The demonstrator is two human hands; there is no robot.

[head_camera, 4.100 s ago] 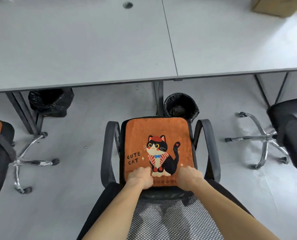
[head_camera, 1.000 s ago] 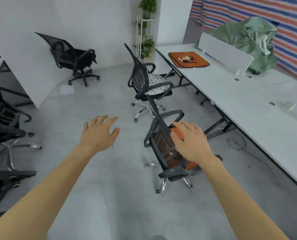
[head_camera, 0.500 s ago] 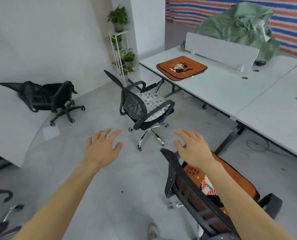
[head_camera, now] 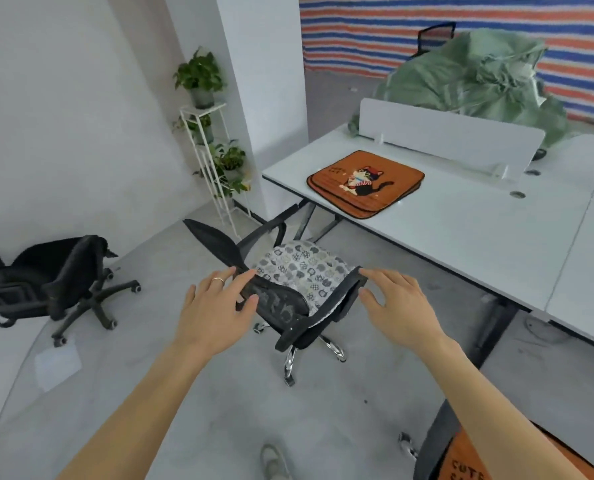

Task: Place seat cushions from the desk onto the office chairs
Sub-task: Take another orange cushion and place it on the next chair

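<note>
A small stack of orange cat-print seat cushions lies on the white desk near its far left corner. Below it a black mesh office chair with a grey patterned seat stands with its back toward me. My left hand and my right hand are stretched out with fingers spread, held in front of the chair's backrest and armrest, holding nothing. Whether they touch the chair I cannot tell. Another chair with an orange cushion on it shows at the bottom right.
A second black chair stands at the left by the wall. A white plant rack with potted plants is beside the pillar. A white divider panel and a green bundle sit behind the desk. Open grey floor lies around me.
I have left the chair with the cushion and walked toward the patterned-seat chair and the desk. Both hands, empty, have come closer to that chair.
</note>
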